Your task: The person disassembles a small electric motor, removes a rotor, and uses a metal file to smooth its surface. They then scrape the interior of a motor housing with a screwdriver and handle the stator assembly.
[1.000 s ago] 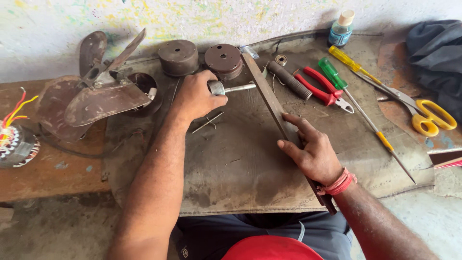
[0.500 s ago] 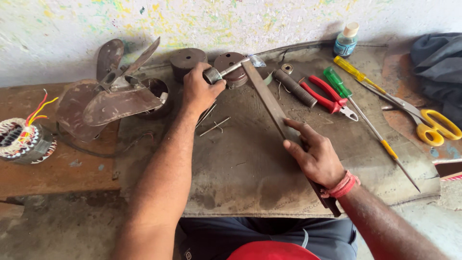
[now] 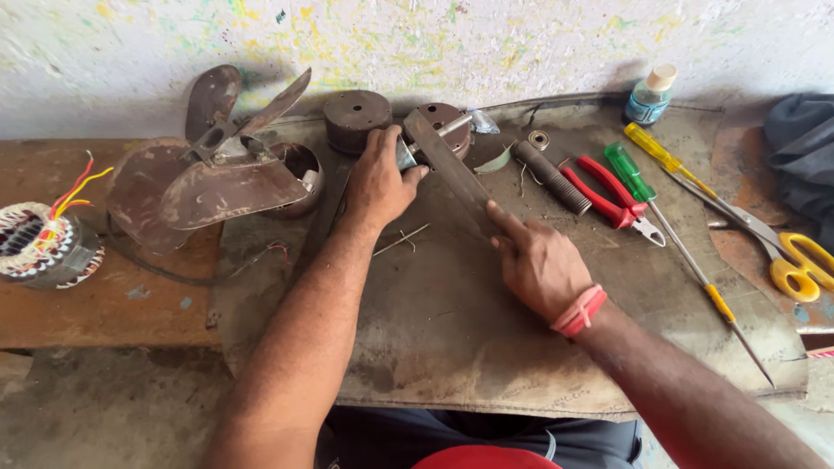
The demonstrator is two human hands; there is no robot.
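Worktop (image 3: 434, 347) covered by worn grey-brown mat, curled at its far edge, rusty wooden bench beside it on the left. Dusty brown fan blade assembly (image 3: 217, 174) with three curved metal blades at the mat's far left corner. Long flat dark metal file (image 3: 447, 169) lies diagonal from mat centre toward the far edge; right hand (image 3: 539, 265), red thread band at the wrist, fingers closed around its near end. Left hand (image 3: 378, 182) fingers wrapped tight on a short shiny steel shaft (image 3: 447, 128) at the far edge, file tip touching it. Round rusty motor caps (image 3: 356, 117) behind. Red pliers (image 3: 608, 195), green screwdriver (image 3: 630, 174), yellow scissors (image 3: 795, 260) toward the right edge.
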